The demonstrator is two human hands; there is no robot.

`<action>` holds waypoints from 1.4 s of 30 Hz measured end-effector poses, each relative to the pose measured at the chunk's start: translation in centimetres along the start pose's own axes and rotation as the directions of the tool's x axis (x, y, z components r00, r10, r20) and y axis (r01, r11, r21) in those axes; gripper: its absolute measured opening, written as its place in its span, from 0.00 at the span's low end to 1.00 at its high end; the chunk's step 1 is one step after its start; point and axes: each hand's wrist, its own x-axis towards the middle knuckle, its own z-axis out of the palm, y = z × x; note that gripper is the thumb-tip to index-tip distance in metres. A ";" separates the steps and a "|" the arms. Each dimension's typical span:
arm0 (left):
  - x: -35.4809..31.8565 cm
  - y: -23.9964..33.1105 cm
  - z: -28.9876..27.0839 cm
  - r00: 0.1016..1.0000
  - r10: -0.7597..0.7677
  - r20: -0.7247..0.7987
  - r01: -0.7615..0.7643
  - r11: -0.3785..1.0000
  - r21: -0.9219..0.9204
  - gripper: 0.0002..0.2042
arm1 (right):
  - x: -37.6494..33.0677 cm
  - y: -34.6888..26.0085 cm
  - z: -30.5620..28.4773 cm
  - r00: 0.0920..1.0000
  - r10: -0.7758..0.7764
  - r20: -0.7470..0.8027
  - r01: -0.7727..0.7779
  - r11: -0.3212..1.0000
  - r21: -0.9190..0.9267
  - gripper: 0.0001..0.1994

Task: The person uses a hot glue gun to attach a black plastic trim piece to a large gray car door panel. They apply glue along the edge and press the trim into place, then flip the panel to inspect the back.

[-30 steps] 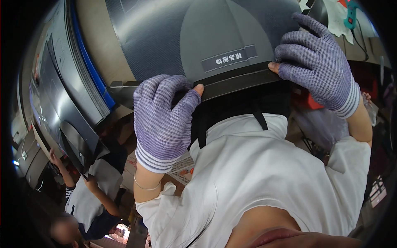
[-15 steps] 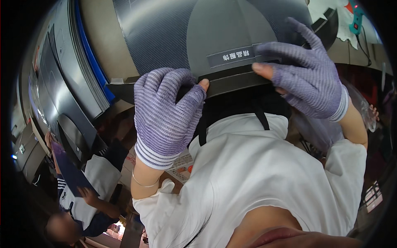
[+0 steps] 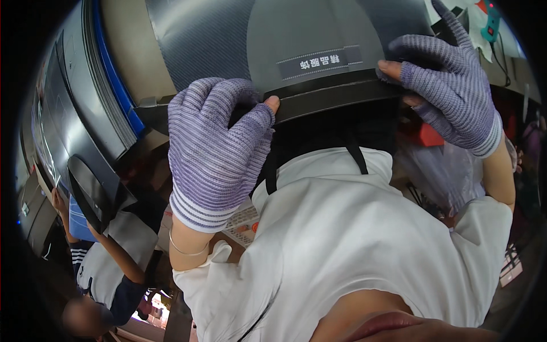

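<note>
A large dark sheet [image 3: 199, 51] with a fine woven-look pattern lies on the surface in front of me. It has a grey rounded panel [image 3: 302, 28] with a small printed label [image 3: 319, 64] and a black folded strip [image 3: 325, 98] along its near edge. My left hand [image 3: 222, 142], in a purple-and-white striped knit glove with the thumb tip bare, is closed at this edge, thumb against the strip and fingers curled. My right hand [image 3: 450, 85], gloved alike, has its fingers spread at the strip's right end; its bare thumb tip is close to the edge.
Stacked grey sheets [image 3: 108, 74] with a blue sheet [image 3: 111, 85] stand at the left. Beyond them a co-worker [image 3: 117, 245] handles a blue piece [image 3: 80, 219]. A teal corded tool [image 3: 489, 25] is at the far right. Clear plastic [image 3: 439, 176] hangs below my right hand.
My right hand has moved right and away from me along the strip, its fingers spreading. My left hand keeps its place at the edge. The co-worker's dark piece has given way to a blue one.
</note>
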 end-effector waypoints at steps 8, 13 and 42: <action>0.5 0.3 0.4 0.997 -0.015 -0.071 0.010 0.998 -0.064 0.17 | 3.4 -2.1 3.0 0.973 -0.102 -0.205 0.147 0.965 0.217 0.14; 0.9 0.2 0.6 0.988 -0.023 -0.154 0.011 0.997 -0.078 0.05 | 4.7 -1.6 3.7 0.950 -0.189 -0.248 0.240 0.951 0.195 0.13; -2.0 1.4 1.2 0.980 0.086 -0.177 -0.066 0.991 0.113 0.07 | -5.5 -4.6 3.3 0.957 0.021 -0.291 -0.061 0.990 -0.130 0.19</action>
